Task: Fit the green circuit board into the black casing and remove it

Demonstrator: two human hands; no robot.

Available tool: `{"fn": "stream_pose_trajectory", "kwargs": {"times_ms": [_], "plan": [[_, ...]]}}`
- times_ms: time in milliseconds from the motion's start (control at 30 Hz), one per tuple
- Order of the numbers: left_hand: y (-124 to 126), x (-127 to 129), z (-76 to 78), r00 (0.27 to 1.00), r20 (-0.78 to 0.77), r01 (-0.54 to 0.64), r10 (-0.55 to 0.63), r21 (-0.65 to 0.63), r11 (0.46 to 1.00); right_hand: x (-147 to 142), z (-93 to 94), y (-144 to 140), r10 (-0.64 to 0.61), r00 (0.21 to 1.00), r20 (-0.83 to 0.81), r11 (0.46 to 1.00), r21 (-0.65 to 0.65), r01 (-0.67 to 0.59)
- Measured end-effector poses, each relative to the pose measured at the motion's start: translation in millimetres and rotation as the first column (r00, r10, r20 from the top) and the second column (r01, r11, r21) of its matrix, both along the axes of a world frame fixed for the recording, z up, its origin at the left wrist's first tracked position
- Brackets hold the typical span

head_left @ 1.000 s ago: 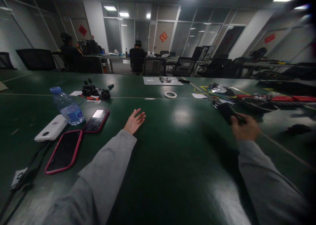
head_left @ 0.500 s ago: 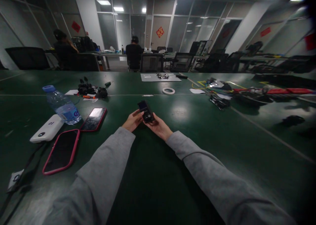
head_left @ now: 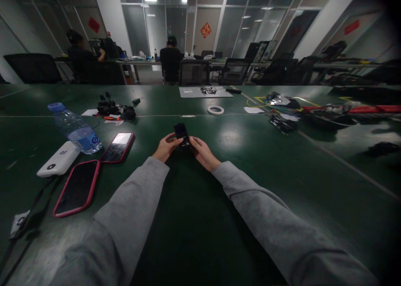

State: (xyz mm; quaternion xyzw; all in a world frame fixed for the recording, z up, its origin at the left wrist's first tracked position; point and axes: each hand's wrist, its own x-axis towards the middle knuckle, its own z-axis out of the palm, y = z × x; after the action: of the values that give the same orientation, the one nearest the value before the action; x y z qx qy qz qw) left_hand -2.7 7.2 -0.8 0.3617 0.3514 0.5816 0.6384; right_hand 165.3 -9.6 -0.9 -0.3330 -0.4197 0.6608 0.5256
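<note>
While both forearms are rested on the green bench (head_left: 238, 219), a small black device (head_left: 181, 134) is held upright between the left hand (head_left: 165, 147) and right hand (head_left: 203, 153), each grip closed on its lower sides. Just left, two phones (head_left: 118, 147) and a water bottle (head_left: 74, 128) are laid.
</note>
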Motion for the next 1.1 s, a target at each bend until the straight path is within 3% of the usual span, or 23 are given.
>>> {"fn": "stream_pose_trajectory", "kwargs": {"times_ms": [133, 667, 900, 1100], "plan": [[-0.2, -0.2, 0.0, 0.999, -0.053, 0.013, -0.013, 0.007, 1.000, -0.6, 2.7, 0.0, -0.017, 0.997, 0.072, 0.997, 0.076, 0.012], [-1.4, -3.0, 7.3, 0.993, -0.116, -0.008, 0.008, 0.005, 1.000, -1.1, 4.9, 4.4, 0.032, 0.999, 0.028, 0.999, 0.010, -0.032], [-0.3, -3.2, 6.5, 0.998, -0.061, -0.007, 0.006, -0.015, 1.000, -1.1, 3.0, 10.3, 0.027, 0.999, 0.027, 0.999, 0.031, -0.027], [4.3, -3.2, 1.9, 1.000, 0.018, 0.003, -0.003, -0.023, 1.000, -2.1, -0.7, 19.0, 0.052, 0.998, -0.040, 0.998, -0.040, -0.054]]}}
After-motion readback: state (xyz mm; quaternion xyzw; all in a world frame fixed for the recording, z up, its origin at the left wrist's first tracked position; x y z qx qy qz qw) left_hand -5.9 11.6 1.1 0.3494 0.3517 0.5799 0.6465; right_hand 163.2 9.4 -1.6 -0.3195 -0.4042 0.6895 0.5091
